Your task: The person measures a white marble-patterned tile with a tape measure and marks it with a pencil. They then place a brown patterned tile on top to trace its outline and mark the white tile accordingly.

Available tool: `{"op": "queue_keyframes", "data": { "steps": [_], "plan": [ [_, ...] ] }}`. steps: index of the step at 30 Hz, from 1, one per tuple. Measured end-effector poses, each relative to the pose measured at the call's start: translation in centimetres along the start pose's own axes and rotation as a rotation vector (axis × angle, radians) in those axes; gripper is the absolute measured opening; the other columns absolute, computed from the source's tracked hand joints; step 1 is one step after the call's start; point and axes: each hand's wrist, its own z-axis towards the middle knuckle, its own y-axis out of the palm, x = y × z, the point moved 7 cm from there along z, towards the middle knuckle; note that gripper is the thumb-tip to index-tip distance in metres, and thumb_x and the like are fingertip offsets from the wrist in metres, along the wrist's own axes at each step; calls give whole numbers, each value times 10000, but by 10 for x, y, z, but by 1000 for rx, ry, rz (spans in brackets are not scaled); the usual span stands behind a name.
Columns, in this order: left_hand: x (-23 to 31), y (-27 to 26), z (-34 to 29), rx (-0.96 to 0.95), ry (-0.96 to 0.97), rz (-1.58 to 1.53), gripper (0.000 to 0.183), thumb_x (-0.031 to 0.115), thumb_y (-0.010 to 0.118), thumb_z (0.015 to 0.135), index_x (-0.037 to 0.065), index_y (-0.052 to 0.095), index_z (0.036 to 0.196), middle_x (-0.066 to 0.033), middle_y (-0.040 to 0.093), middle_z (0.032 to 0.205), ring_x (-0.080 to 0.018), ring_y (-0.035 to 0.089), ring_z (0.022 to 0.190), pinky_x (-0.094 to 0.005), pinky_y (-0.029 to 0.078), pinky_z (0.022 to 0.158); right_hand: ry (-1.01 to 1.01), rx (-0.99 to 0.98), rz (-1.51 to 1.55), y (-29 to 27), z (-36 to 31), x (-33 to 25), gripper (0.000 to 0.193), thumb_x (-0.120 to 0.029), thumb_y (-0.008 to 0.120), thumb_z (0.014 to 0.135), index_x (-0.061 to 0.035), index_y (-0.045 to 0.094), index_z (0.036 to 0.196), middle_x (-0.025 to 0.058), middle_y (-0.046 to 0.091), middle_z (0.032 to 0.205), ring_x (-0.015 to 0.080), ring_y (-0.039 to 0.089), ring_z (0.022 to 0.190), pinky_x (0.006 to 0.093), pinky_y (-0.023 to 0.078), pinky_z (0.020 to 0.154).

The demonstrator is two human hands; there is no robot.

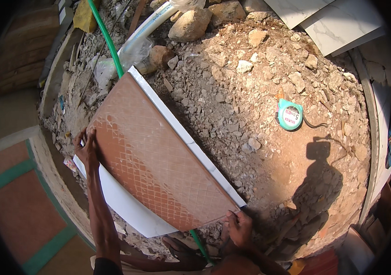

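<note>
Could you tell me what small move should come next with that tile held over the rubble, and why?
Probably tilt the tile down flat. The left hand grips its far edge and the right hand its near corner, brown back upward, leaning over a white tile, with loose rubble just beside.

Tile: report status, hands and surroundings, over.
Left hand grips tile at its left edge, right hand at the lower right corner. Tile brown back up, tilted over rubble, white tile beneath. Tape measure lies apart on the rubble.
</note>
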Motion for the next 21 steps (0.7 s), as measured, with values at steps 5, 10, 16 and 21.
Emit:
{"op": "queue_keyframes", "data": {
  "steps": [5,10,16,21],
  "plan": [
    [1,1,0,-24,-25,-21,494,312,855,813,6,714,1173,-64,588,1118,-176,561,1046,-319,447,962,-57,22,42,0,1,-1,280,-228,660,986,36,685,897,50,678,704,60,542,590,245,456,553],
    [-3,1,3,-28,-32,-28,501,308,855,812,1,712,1180,-65,581,1118,-184,560,1053,-325,445,964,47,-15,-41,0,3,14,281,-226,661,986,45,683,917,53,679,707,65,547,599,253,466,563],
    [-8,1,6,-38,-23,-4,554,359,850,807,-4,704,1199,-83,573,1149,-210,561,1078,-346,438,985,-19,-17,37,0,4,9,269,-219,663,984,42,681,920,61,697,724,61,539,586,254,462,555],
    [-9,0,6,-23,-36,3,563,362,849,809,-9,700,1206,-96,588,1176,-219,561,1119,-355,429,1017,-115,22,-20,1,5,-4,253,-199,662,980,45,678,915,60,701,727,59,537,592,250,454,549]
  ]
}}
